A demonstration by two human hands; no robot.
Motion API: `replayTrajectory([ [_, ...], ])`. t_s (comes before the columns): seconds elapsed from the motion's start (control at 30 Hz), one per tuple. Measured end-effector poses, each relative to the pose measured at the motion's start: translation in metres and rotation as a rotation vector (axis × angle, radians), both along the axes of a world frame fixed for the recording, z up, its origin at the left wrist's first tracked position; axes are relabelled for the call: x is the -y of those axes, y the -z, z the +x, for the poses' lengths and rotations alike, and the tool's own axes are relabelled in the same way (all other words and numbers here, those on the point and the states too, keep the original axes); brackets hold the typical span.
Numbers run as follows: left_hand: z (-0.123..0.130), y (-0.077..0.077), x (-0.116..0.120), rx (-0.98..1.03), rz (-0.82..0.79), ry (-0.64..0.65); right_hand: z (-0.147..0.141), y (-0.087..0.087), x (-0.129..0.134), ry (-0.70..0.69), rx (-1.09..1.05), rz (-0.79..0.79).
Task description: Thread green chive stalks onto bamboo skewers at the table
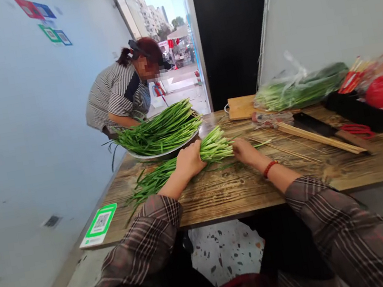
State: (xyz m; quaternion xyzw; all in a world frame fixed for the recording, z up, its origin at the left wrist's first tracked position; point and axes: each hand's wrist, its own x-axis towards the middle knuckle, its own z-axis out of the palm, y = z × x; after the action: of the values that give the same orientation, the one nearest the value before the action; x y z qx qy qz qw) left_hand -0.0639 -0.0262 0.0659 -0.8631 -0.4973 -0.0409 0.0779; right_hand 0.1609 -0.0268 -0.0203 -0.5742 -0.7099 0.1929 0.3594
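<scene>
My left hand point(190, 159) is wrapped round a bunch of garlic chives point(216, 145) on the wooden table. Its pale stem ends point right, and the green leaves point(155, 178) trail out to the left. At the stem ends is my right hand point(247, 152), its fingers curled together; whatever they pinch is hidden. A loose stalk point(264, 143) shows just to the right of those fingers. Right behind my left hand stands a metal basin point(157, 158) heaped with more garlic chives point(164, 127).
Thin sticks point(294, 147), a stick bundle point(320, 137), a cleaver point(316, 124) and red bands point(357, 130) lie to the right. Behind are a cutting board point(240, 107) and bagged greens point(302, 88). A QR card point(100, 224) lies front left. Another person point(119, 92) bends behind the basin.
</scene>
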Motion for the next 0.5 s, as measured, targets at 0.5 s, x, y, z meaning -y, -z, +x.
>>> replayTrajectory([
  [0.5, 0.097, 0.029, -0.021, 0.053, 0.042, 0.064, 0.091, 0.016, 0.068, 0.222, 0.499, -0.073],
])
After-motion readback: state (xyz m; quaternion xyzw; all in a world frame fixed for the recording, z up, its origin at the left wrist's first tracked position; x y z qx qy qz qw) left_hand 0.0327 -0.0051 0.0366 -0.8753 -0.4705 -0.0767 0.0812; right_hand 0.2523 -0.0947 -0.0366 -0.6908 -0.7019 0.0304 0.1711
